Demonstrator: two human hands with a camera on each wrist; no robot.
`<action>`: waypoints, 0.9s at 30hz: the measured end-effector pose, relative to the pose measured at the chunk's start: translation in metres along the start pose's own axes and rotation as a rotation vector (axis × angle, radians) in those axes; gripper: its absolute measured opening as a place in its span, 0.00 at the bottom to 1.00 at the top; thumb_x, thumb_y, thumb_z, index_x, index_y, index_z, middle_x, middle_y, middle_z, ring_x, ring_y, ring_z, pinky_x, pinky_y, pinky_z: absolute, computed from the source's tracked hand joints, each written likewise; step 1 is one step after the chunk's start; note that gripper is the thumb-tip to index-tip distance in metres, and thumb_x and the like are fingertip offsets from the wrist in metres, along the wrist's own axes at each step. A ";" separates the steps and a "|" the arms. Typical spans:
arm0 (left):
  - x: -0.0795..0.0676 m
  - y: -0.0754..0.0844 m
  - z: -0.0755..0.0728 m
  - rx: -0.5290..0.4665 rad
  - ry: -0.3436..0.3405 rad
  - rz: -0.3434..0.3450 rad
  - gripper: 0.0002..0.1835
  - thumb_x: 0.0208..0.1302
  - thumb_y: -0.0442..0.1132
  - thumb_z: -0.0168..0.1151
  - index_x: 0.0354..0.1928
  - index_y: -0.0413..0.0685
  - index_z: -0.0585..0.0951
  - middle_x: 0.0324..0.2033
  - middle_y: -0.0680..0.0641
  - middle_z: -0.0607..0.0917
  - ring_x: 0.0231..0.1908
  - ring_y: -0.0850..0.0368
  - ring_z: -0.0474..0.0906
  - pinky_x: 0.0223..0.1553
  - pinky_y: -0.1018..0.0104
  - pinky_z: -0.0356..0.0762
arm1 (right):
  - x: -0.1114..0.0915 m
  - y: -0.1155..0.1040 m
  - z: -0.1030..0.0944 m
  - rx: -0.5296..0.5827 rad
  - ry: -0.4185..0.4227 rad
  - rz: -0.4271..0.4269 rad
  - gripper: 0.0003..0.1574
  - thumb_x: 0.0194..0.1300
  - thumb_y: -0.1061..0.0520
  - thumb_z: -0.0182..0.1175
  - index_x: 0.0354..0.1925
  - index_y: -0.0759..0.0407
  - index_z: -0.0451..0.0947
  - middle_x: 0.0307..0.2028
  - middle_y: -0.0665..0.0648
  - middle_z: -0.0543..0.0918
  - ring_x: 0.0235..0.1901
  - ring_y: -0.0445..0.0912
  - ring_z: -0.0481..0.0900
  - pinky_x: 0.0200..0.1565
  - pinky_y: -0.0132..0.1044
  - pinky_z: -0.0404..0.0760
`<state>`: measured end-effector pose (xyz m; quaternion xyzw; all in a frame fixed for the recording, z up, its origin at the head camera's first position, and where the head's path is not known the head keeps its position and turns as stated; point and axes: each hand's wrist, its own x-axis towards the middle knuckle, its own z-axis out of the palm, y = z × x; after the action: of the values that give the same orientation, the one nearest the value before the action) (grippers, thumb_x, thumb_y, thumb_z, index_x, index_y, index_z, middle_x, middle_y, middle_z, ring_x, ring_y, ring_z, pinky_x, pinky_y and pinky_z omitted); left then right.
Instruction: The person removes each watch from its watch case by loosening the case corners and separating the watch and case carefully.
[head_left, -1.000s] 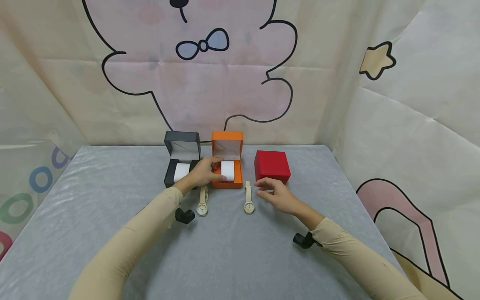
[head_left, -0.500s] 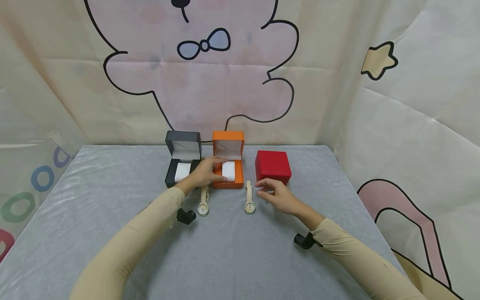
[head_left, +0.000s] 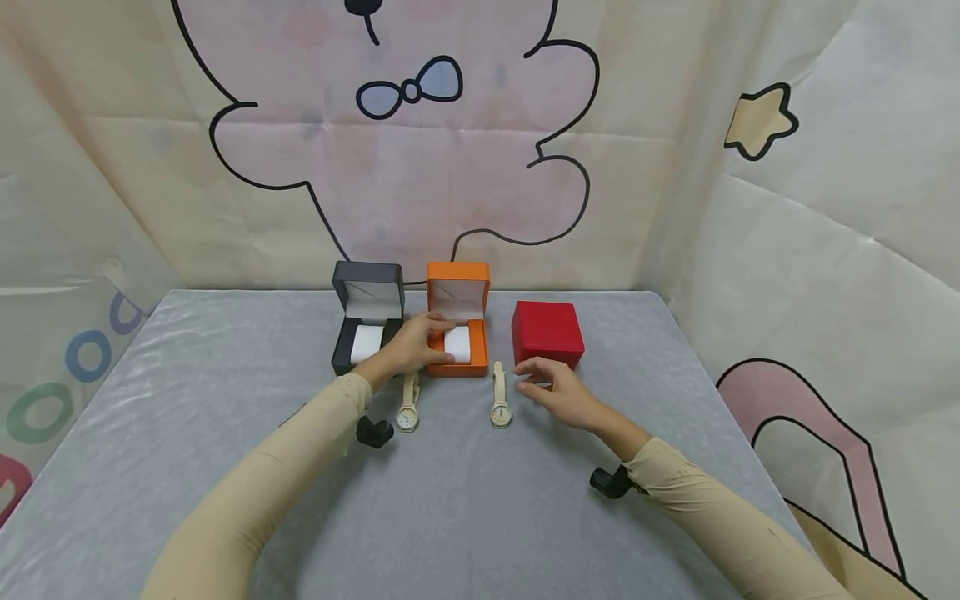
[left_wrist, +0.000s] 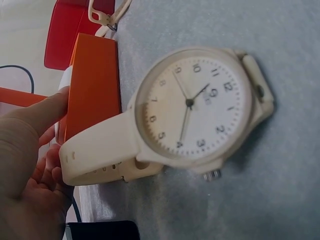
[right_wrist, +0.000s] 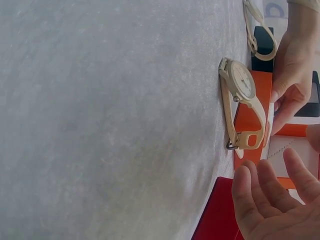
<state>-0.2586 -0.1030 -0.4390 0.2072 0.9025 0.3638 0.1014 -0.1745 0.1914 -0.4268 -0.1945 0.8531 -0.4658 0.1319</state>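
The left hand (head_left: 412,343) is over the left side of the orange box (head_left: 478,348), with its thumb and pointing finger wide apart by the white pillow (head_left: 458,344) inside; I cannot tell if it pinches the pillow. The right hand (head_left: 561,393) is in front of the orange box and off to its right, loose, with its fingers a little bent and a bit apart. The orange box stands near the back of the table (head_left: 450,517), and its lid is up. The right watch (head_left: 501,413) lies in front of the orange box, a bit to its right. The left watch (head_left: 407,417) lies in front too, a bit to its left. Just left of the orange box is a gray box (head_left: 342,346), lid up, and right of it is a closed red box (head_left: 547,331). Behind the orange box hangs a wall cloth (head_left: 480,187)
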 end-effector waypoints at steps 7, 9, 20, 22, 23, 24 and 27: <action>0.001 -0.002 0.001 -0.010 0.001 -0.009 0.37 0.59 0.41 0.76 0.70 0.44 0.74 0.70 0.39 0.70 0.69 0.42 0.67 0.73 0.47 0.64 | -0.002 0.006 -0.004 0.011 0.021 -0.008 0.22 0.72 0.59 0.61 0.60 0.69 0.75 0.57 0.70 0.79 0.53 0.59 0.81 0.47 0.44 0.87; 0.001 -0.002 0.001 -0.019 0.005 -0.003 0.37 0.59 0.42 0.75 0.70 0.44 0.74 0.70 0.39 0.71 0.69 0.42 0.68 0.72 0.46 0.65 | -0.003 0.007 -0.006 0.026 0.028 -0.009 0.22 0.72 0.60 0.60 0.60 0.69 0.75 0.57 0.70 0.79 0.53 0.59 0.81 0.47 0.49 0.87; -0.004 0.007 -0.004 -0.127 0.101 0.005 0.24 0.71 0.45 0.63 0.66 0.48 0.78 0.66 0.42 0.76 0.56 0.44 0.74 0.58 0.48 0.75 | -0.015 0.016 -0.029 0.004 0.115 0.008 0.20 0.72 0.61 0.59 0.59 0.66 0.75 0.59 0.68 0.79 0.57 0.60 0.77 0.52 0.33 0.80; -0.005 0.011 -0.004 -0.135 0.129 0.003 0.23 0.72 0.46 0.62 0.66 0.49 0.78 0.65 0.43 0.77 0.55 0.45 0.74 0.55 0.49 0.75 | -0.018 0.018 -0.034 -0.004 0.136 0.011 0.20 0.73 0.60 0.59 0.60 0.66 0.74 0.59 0.68 0.79 0.58 0.59 0.76 0.53 0.30 0.78; -0.005 0.013 -0.005 -0.137 0.139 0.007 0.23 0.72 0.46 0.62 0.66 0.49 0.78 0.64 0.43 0.77 0.55 0.46 0.74 0.54 0.50 0.75 | -0.020 0.019 -0.037 -0.004 0.147 0.010 0.20 0.73 0.60 0.58 0.60 0.67 0.74 0.59 0.68 0.79 0.58 0.60 0.76 0.53 0.30 0.78; -0.006 0.016 -0.005 -0.143 0.147 0.014 0.22 0.72 0.45 0.62 0.65 0.49 0.78 0.64 0.43 0.77 0.54 0.46 0.75 0.53 0.50 0.76 | -0.021 0.020 -0.040 0.002 0.156 0.006 0.20 0.73 0.60 0.58 0.60 0.67 0.74 0.59 0.69 0.78 0.59 0.60 0.76 0.54 0.30 0.79; -0.006 0.023 -0.005 -0.150 0.157 0.049 0.22 0.72 0.44 0.62 0.65 0.47 0.78 0.63 0.40 0.78 0.53 0.46 0.75 0.51 0.53 0.76 | -0.025 0.024 -0.047 0.022 0.182 0.000 0.20 0.74 0.60 0.57 0.60 0.69 0.74 0.59 0.71 0.78 0.58 0.63 0.77 0.53 0.35 0.83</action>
<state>-0.2482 -0.0934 -0.4191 0.1921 0.8724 0.4479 0.0368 -0.1768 0.2498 -0.4211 -0.1498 0.8564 -0.4909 0.0562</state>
